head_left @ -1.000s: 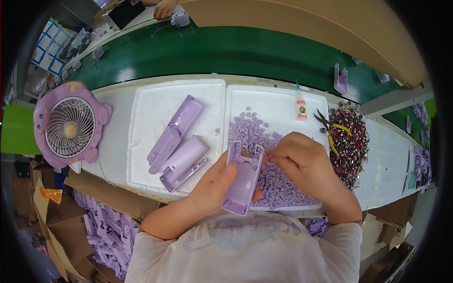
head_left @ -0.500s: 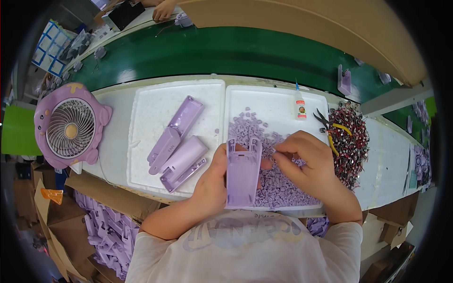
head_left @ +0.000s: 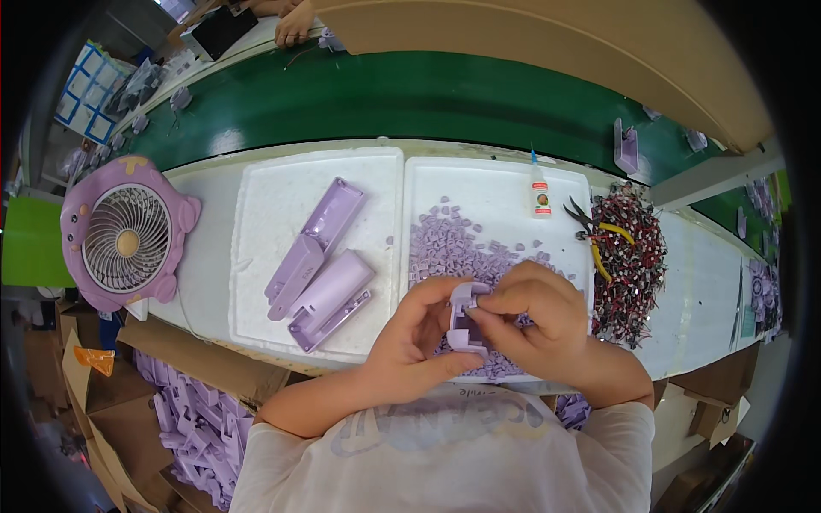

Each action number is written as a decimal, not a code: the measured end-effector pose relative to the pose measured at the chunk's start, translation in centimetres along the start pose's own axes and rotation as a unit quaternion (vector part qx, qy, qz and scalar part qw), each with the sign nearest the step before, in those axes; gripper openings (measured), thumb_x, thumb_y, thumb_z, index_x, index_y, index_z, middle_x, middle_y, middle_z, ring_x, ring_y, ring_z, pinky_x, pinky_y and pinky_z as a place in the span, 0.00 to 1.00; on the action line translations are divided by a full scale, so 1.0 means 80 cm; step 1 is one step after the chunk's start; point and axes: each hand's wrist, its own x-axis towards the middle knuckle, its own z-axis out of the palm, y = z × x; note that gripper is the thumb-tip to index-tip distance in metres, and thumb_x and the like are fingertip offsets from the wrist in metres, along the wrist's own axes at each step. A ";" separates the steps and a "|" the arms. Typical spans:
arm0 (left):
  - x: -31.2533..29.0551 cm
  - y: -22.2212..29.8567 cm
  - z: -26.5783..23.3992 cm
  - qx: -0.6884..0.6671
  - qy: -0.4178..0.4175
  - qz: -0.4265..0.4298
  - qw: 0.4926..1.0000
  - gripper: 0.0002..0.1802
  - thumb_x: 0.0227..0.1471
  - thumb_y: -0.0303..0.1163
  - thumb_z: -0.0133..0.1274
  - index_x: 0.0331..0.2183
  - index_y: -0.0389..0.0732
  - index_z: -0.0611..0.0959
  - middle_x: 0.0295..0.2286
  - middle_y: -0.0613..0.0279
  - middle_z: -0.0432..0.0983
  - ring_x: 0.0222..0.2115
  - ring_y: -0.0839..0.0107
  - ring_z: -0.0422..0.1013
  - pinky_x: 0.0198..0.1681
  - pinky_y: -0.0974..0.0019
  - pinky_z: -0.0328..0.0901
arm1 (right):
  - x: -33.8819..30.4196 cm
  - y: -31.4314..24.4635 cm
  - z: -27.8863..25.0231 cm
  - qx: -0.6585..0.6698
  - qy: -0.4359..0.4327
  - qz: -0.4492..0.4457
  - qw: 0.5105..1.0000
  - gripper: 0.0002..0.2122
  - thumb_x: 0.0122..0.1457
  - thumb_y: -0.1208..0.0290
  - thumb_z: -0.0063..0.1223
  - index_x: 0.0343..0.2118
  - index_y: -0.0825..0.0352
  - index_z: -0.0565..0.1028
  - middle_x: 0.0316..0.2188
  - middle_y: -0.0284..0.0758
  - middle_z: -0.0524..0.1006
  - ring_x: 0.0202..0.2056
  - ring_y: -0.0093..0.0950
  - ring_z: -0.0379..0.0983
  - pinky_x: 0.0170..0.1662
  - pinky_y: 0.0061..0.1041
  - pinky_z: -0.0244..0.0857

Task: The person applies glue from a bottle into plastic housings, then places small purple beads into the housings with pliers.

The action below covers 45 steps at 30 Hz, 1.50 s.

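Observation:
My left hand (head_left: 416, 336) grips a lilac plastic housing part (head_left: 463, 321), held end-on over the right white foam tray (head_left: 500, 192). My right hand (head_left: 539, 321) pinches the top of the same part with thumb and forefinger. Under both hands lies a heap of small lilac plastic pieces (head_left: 445, 244) in that tray. The left white foam tray (head_left: 265, 205) holds three more long lilac housing shells (head_left: 321, 256), lying diagonally side by side.
A lilac desk fan (head_left: 124, 235) stands at the left. A small glue bottle (head_left: 538, 192), yellow-handled pliers (head_left: 594, 231) and a pile of red-black wired parts (head_left: 637, 256) lie at the right. A green conveyor belt (head_left: 410, 98) runs behind. Another person's hand (head_left: 295, 26) rests far back.
The lilac housing was held lengthwise and flat before; it is now turned end-on toward me, and both hands have closed in around its top.

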 end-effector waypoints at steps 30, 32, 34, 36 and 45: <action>0.006 0.013 0.005 0.270 0.016 -0.054 0.961 0.41 0.43 0.25 0.57 0.56 0.38 0.54 0.42 0.54 0.66 0.39 0.67 0.68 0.43 0.66 0.62 | -0.015 0.023 0.003 0.223 -0.004 0.280 0.934 0.04 0.50 0.80 0.52 0.26 0.68 0.68 0.21 0.30 0.69 0.22 0.16 0.67 0.21 0.16 0.60; 0.005 0.020 0.001 0.301 0.012 -0.079 0.950 0.41 0.44 0.26 0.56 0.57 0.38 0.53 0.42 0.54 0.67 0.37 0.69 0.68 0.41 0.67 0.62 | 0.000 0.019 -0.012 0.170 -0.083 0.317 0.929 0.03 0.51 0.78 0.51 0.26 0.67 0.69 0.21 0.31 0.71 0.22 0.20 0.68 0.23 0.20 0.62; 0.001 0.028 -0.001 0.172 0.042 -0.156 0.972 0.39 0.46 0.26 0.54 0.57 0.38 0.54 0.40 0.57 0.68 0.36 0.71 0.68 0.40 0.68 0.62 | 0.016 0.018 -0.028 0.114 -0.165 0.347 0.916 0.02 0.52 0.77 0.50 0.26 0.67 0.69 0.20 0.32 0.72 0.23 0.23 0.70 0.25 0.23 0.64; 0.004 0.044 0.000 0.058 0.114 -0.226 0.966 0.37 0.47 0.25 0.52 0.57 0.39 0.55 0.39 0.59 0.68 0.35 0.73 0.67 0.38 0.69 0.63 | 0.027 0.025 -0.046 -0.151 -0.202 0.093 0.963 0.02 0.49 0.77 0.50 0.27 0.66 0.71 0.23 0.37 0.73 0.27 0.33 0.72 0.31 0.30 0.65; 0.014 0.062 -0.010 -0.052 0.153 -0.266 0.950 0.32 0.49 0.41 0.47 0.52 0.34 0.61 0.31 0.53 0.71 0.28 0.69 0.71 0.30 0.69 0.68 | 0.035 0.107 -0.084 -0.478 -0.209 0.018 0.853 0.11 0.44 0.77 0.48 0.33 0.63 0.74 0.24 0.38 0.67 0.30 0.36 0.68 0.31 0.31 0.63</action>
